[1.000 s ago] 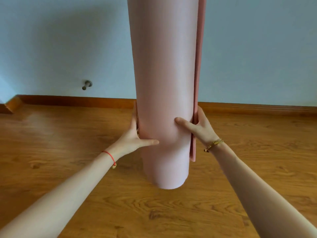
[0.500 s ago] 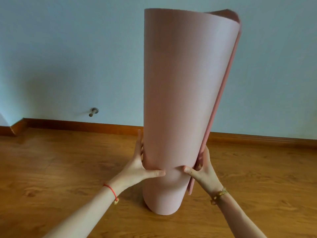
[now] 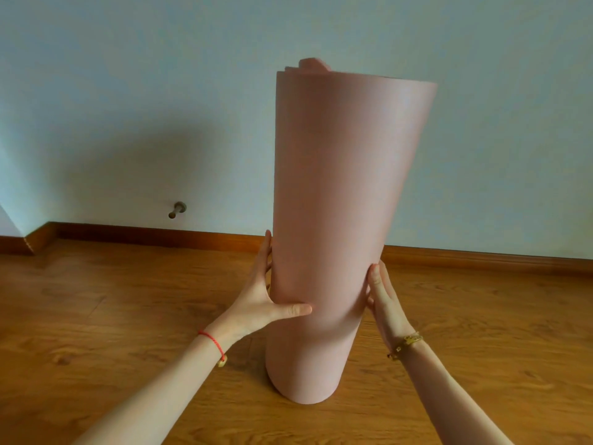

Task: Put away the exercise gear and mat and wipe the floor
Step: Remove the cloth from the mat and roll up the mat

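A rolled pink exercise mat (image 3: pixel 333 203) stands upright on its end on the wooden floor (image 3: pixel 96 332), close to the pale wall. Its top shows the inner turns of the roll poking up. My left hand (image 3: pixel 263 297) presses the roll's left side, thumb across the front. My right hand (image 3: pixel 383 297) lies flat against the roll's right side, fingers pointing up. Both hands hold the mat low down, about a third of the way up. No other exercise gear is in view.
A metal door stopper (image 3: pixel 177 209) sticks out of the wall low on the left. A brown wooden skirting board (image 3: pixel 481 258) runs along the wall's foot. The wall steps at a corner (image 3: pixel 29 242) on the far left.
The mat has come down from a lifted position and now rests on the floor. Its loose outer flap on the right is no longer visible, and my right hand has flattened against the side.
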The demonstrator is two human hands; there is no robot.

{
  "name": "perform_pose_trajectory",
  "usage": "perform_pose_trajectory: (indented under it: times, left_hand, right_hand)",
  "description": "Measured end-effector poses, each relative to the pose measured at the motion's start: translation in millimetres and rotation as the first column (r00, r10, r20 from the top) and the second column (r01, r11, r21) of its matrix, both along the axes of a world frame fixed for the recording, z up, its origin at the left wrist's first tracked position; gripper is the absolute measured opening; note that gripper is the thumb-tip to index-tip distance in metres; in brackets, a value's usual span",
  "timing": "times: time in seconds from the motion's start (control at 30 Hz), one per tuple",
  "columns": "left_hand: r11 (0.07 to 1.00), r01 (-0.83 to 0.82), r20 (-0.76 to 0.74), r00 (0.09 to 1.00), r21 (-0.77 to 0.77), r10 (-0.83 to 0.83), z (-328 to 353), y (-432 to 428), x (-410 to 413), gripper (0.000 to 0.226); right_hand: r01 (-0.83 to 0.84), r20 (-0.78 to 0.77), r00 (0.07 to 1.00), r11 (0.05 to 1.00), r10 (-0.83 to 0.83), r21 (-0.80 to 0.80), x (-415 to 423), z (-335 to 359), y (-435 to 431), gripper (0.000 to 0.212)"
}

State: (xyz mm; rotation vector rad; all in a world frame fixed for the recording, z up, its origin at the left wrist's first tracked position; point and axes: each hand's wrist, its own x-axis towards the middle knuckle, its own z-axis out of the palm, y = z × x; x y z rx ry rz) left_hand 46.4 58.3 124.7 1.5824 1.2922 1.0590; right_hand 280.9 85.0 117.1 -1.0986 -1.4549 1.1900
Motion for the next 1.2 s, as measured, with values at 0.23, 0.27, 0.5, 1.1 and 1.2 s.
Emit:
perform_pose_trajectory:
  times: [0.23, 0.27, 0.5, 1.1, 1.2]
  left_hand:
    - [0.998, 0.037, -0.033, 0.999, -0.059, -0.039, 2.7, 9.9, -12.3, 0.13]
    - [0.994, 0.055, -0.059, 0.996, -0.092, -0.06, 3.1, 11.9, -15.6, 0.132]
    - [0.966, 0.123, -0.154, 0.975, -0.226, -0.16, -6.4, 7.1, -12.1, 0.116]
    - [0.864, -0.481, 0.224, 0.835, -0.146, 0.503, 94.7, -116.9, -170.9, 0.059]
    - [0.772, -0.613, 0.214, 0.742, -0.167, 0.636, 104.0, -168.4, -211.2, 0.072]
  right_hand:
    - [-0.042, -0.038, 0.998, 0.999, 0.041, -0.004, 0.5, -7.6, 2.2, 0.085]
    - [-0.054, -0.036, 0.998, 0.999, 0.053, -0.006, 2.7, -8.8, 2.6, 0.087]
    - [-0.246, 0.134, 0.959, 0.968, 0.251, -0.053, 13.2, -17.1, 0.0, 0.118]
    - [-0.62, 0.187, 0.772, 0.784, 0.608, 0.011, -192.1, 108.8, -5.0, 0.104]
    - [-0.726, 0.167, 0.67, 0.686, 0.723, -0.056, -251.5, 110.0, -27.6, 0.094]
